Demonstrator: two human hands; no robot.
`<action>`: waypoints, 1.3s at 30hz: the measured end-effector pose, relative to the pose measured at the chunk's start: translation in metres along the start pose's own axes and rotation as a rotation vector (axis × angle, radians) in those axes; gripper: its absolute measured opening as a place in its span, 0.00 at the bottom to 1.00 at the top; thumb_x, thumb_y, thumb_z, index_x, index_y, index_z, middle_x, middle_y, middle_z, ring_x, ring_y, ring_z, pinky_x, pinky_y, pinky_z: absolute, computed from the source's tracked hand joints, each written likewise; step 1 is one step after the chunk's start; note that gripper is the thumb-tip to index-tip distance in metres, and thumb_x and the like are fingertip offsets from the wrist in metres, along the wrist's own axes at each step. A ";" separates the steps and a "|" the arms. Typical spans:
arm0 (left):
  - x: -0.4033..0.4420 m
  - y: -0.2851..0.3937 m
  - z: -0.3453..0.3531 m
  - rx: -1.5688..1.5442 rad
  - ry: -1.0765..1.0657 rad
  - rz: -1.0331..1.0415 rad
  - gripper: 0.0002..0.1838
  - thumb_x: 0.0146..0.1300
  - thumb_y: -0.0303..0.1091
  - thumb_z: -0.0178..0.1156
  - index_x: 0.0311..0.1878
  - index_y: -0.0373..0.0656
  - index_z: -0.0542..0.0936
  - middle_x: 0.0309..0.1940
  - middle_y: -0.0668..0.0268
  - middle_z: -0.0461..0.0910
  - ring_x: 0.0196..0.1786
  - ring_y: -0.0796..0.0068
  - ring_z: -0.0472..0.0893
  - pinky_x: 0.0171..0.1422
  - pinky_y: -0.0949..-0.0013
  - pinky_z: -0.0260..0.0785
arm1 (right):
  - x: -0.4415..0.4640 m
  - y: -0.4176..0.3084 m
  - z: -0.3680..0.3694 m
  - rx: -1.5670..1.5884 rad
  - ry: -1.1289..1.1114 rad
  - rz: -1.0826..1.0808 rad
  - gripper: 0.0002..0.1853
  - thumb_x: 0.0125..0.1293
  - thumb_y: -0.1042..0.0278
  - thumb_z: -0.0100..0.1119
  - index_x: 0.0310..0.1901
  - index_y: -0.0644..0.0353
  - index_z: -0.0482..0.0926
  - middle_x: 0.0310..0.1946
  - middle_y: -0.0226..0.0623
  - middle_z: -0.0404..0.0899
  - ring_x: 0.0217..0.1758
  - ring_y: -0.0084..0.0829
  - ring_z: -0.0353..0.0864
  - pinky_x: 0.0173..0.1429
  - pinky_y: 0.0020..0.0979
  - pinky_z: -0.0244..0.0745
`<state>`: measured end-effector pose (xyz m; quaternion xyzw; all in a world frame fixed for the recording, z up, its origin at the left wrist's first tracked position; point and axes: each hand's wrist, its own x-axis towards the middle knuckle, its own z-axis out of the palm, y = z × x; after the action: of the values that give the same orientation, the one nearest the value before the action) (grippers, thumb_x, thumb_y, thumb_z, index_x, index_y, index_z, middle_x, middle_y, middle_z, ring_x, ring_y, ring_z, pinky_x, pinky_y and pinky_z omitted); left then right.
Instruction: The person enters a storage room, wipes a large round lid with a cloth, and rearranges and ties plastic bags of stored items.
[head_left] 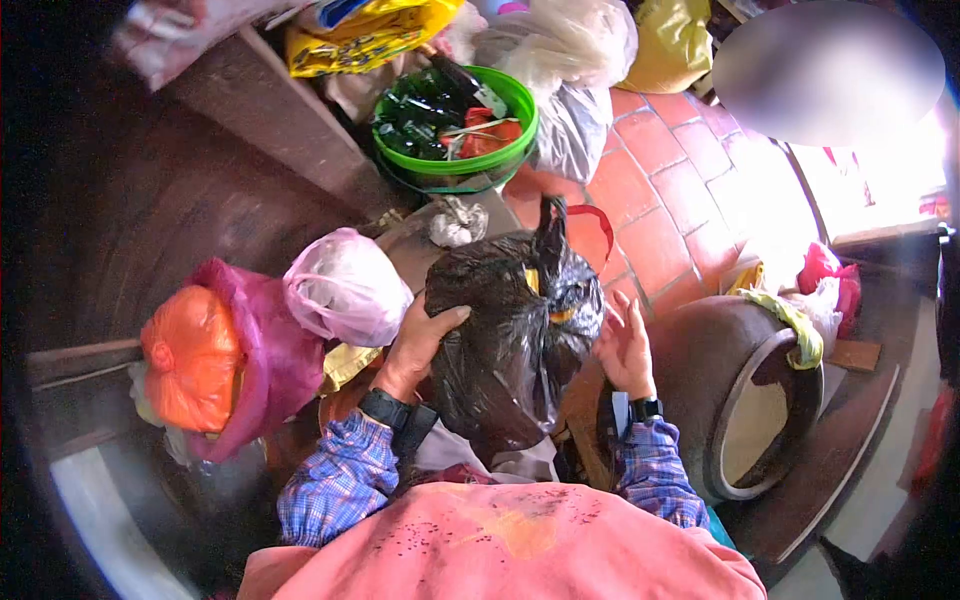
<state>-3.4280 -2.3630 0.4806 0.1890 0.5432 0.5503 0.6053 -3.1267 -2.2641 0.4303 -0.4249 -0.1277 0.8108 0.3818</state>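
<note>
A full black plastic bag [490, 350] bulges in front of my body, its twisted top sticking up, with small yellow-orange patches showing through at the knot. My left hand [418, 345] grips the bag's left side, the thumb over the front and the other fingers hidden. On the other side, my right hand [627, 345] has its fingers apart, close to the bag's right edge; I cannot tell whether it touches. A thin red strap [603, 235] loops out behind the bag. A pale pink plastic bag [348, 287] lies just left of my left hand.
A green-rimmed bucket [455, 165] of dark glass bottles stands ahead, beside clear plastic bags [570, 60]. To the left is a purple bag [285, 350] with an orange bundle [192, 355]. A large brown jar [700, 390] lies close on the right. Red tiles [655, 190] cover the floor.
</note>
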 end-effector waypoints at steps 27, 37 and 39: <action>-0.081 0.111 -0.066 1.067 0.480 0.969 0.17 0.47 0.37 0.69 0.38 0.42 0.76 0.46 0.58 0.71 0.51 0.55 0.70 0.56 0.54 0.63 | -0.031 0.085 0.203 -0.768 -0.383 -0.205 0.36 0.59 0.77 0.61 0.69 0.66 0.59 0.61 0.43 0.69 0.61 0.36 0.71 0.66 0.36 0.66; -0.100 0.143 -0.081 0.983 0.760 0.930 0.11 0.55 0.33 0.64 0.35 0.40 0.72 0.35 0.58 0.72 0.39 0.56 0.75 0.45 0.59 0.70 | -0.069 0.021 0.290 -0.978 -0.295 -0.921 0.40 0.57 0.67 0.65 0.70 0.67 0.59 0.61 0.45 0.66 0.56 0.34 0.68 0.61 0.33 0.65; -0.106 0.148 -0.068 0.956 0.587 1.063 0.11 0.56 0.34 0.63 0.36 0.40 0.72 0.32 0.57 0.74 0.37 0.54 0.77 0.43 0.58 0.71 | -0.091 0.043 0.327 -1.270 -0.749 -0.824 0.47 0.55 0.61 0.69 0.73 0.63 0.54 0.66 0.40 0.63 0.69 0.35 0.63 0.71 0.35 0.55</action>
<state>-3.5348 -2.4329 0.6277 0.5118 0.6963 0.5000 -0.0564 -3.3740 -2.3207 0.6590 -0.1816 -0.8220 0.4684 0.2682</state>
